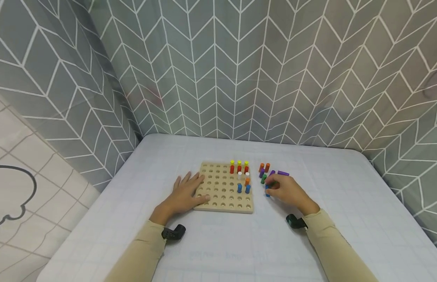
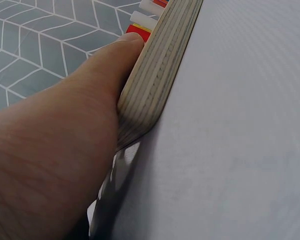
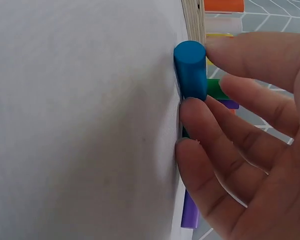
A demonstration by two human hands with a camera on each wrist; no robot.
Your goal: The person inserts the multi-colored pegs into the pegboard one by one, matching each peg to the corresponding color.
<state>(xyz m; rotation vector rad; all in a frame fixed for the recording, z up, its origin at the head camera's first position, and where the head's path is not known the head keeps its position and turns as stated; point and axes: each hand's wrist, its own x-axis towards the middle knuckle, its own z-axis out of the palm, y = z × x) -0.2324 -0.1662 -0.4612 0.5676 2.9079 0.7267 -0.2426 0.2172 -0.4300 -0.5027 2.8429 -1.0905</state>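
Note:
A wooden pegboard [image 1: 236, 210] with rows of round holes lies on the table. My left hand [image 1: 184, 194] rests on its left side, fingers spread and thumb over the near left part; in the left wrist view the thumb [image 2: 107, 60] lies along the board's edge. Right of the board, my right hand [image 1: 288, 190] pinches a blue peg [image 3: 190, 70] between thumb and fingertips, low at the tabletop. Two blue pegs [image 1: 240, 188] stand in the board, with an orange peg [image 1: 247, 181], white pegs [image 1: 240, 176], and red pegs [image 1: 232, 169] behind which yellow ones [image 1: 232, 162] stand.
Beyond my right hand are loose pegs: orange ones [image 1: 267, 167], purple ones [image 1: 283, 173] and a green one [image 1: 263, 179]. A white cloth covers the table [image 1: 218, 246]. Patterned grey curtains [image 1: 225, 78] hang behind it.

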